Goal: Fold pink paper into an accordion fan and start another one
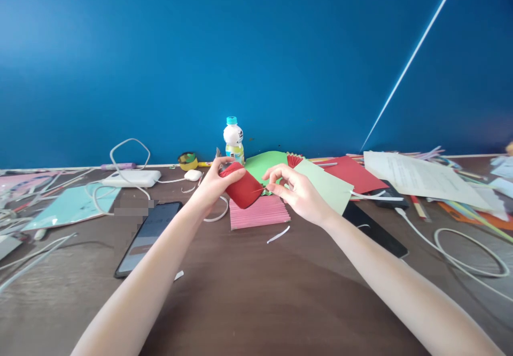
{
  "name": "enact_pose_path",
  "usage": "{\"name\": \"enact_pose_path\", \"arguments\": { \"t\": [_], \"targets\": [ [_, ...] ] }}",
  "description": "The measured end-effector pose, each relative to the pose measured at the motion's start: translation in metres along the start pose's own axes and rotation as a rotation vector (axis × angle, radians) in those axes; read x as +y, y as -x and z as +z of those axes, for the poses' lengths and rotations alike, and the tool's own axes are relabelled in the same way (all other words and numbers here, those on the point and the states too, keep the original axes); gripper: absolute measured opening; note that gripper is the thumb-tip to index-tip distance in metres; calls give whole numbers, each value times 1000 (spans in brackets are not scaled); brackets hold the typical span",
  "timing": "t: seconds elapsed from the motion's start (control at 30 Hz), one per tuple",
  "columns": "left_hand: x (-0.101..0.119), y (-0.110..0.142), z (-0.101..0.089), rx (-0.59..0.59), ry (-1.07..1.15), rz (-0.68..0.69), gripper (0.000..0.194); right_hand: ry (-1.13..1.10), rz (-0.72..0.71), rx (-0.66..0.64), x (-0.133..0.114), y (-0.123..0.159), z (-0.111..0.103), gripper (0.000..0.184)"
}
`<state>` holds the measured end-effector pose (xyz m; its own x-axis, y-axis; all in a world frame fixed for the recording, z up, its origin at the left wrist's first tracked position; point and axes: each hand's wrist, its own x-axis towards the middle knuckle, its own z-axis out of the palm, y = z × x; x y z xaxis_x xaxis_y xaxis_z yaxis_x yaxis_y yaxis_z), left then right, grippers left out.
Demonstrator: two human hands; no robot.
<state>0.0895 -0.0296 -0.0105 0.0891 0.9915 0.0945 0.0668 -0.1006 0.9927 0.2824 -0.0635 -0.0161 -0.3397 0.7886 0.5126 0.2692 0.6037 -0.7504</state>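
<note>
My left hand point(214, 182) is wrapped round a spool of red thread point(243, 189), holding it tilted above the table. A thin strand runs off the spool toward my right hand point(294, 190), whose thumb and forefinger are pinched on the red thread point(257, 191). Just below the spool lies a pink pleated paper point(259, 214) with narrow folds. Behind my right hand are a green sheet point(266, 162), a red pleated paper point(294, 160) and a pale green sheet point(326, 186).
A small bottle point(233, 137) stands by the blue wall. On the left are a phone point(148, 238), a white power strip point(132, 178) and cables. To the right lie red paper point(352, 175), a printed sheet point(425, 179), a black flat object point(377, 230) and a coiled white cable point(473, 273).
</note>
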Motion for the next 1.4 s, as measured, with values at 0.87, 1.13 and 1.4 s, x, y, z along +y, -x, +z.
{"name": "enact_pose_path", "arguments": {
  "t": [0.87, 1.13, 1.4],
  "targets": [
    [-5, 4, -5, -464, 42, -186, 60, -433, -3, 142, -7, -4, -29, 21],
    [1, -6, -16, 192, -408, 185, 56, -326, 46, 182, 16, -9, -32, 21],
    [-31, -19, -30, 347, -931, 247, 59, -376, 169, -30, 30, -3, 11, 21]
  ]
}}
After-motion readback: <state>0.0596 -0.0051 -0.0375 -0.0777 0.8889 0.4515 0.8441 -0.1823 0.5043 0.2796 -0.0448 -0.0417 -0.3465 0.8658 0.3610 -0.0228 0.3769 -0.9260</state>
